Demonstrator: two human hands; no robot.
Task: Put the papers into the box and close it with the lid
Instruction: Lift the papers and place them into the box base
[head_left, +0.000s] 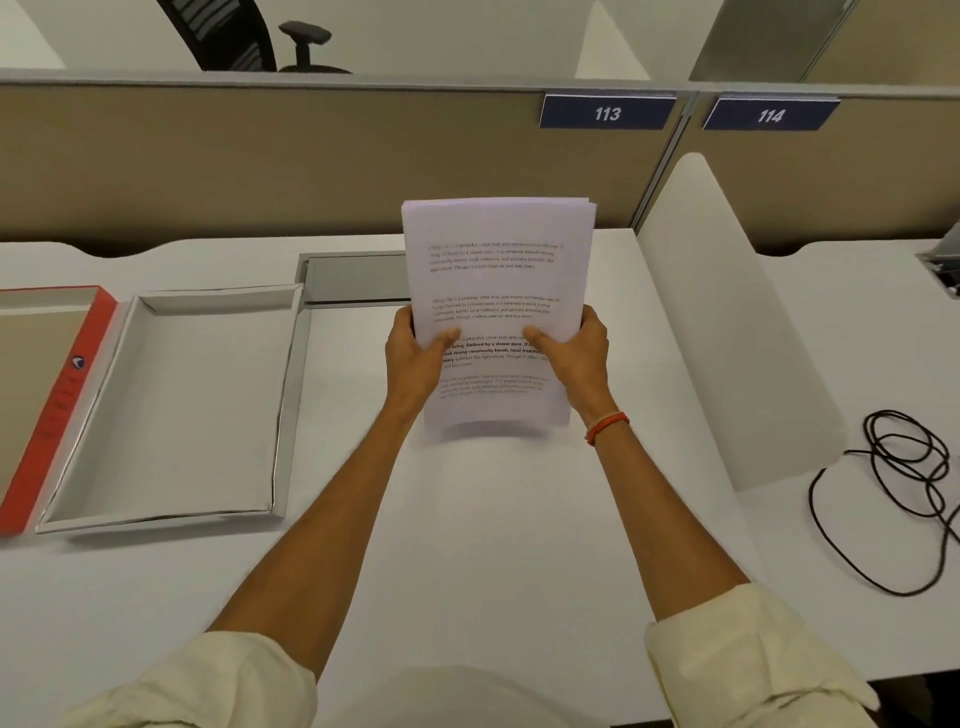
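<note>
The white desk (493, 545) carries everything; on its left part lies the open box (156, 522), shallow, white inside and bare, and just beside that, at the far left edge, the red-rimmed lid (62, 395) rests upside down. Between the box and the hands nothing stands in the way. The beige partition (260, 166) behind and the white side divider (727, 322) are well clear, and the black cable (904, 467) coils on the neighbouring desk. The papers (498, 270) are held upright above the desk, right of the box: a light, limp stack, likely to fan or slip, so it is best held at both side edges. The left hand (415, 358) and the right hand (576, 353) each clasp a lower side edge, thumbs in front
</note>
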